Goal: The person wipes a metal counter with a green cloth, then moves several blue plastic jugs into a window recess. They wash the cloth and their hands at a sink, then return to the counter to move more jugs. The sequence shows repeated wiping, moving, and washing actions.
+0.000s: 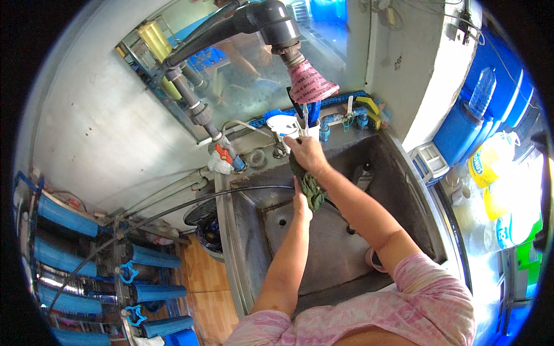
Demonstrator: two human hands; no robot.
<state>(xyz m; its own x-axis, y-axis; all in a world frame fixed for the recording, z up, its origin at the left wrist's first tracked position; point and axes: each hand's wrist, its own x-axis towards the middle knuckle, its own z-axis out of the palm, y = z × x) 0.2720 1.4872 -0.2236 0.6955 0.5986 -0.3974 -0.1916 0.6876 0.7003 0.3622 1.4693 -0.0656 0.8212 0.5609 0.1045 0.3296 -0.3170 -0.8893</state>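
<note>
A crumpled dark green cloth (312, 194) hangs over the grey sink (320, 262), stretched between my hands. My right hand (309, 154) grips its upper end, below a large black tap pipe (277, 24) whose mouth is wrapped in pink printed fabric (310, 83). Lower down, my left hand (301, 203) is closed around the bunched part of the cloth, its fingers partly hidden. A thin black hose (231, 190) comes in from the left and passes behind the cloth; whether a hand touches it, I cannot tell.
White tubs (283, 124) with brushes stand on the sink's back ledge, beside a blue valve (362, 120). Inside the sink are a small bottle (362, 176) and a pink ring-shaped item (375, 259). Blue filter cylinders (66, 248) are at left, plastic jugs (493, 161) at right.
</note>
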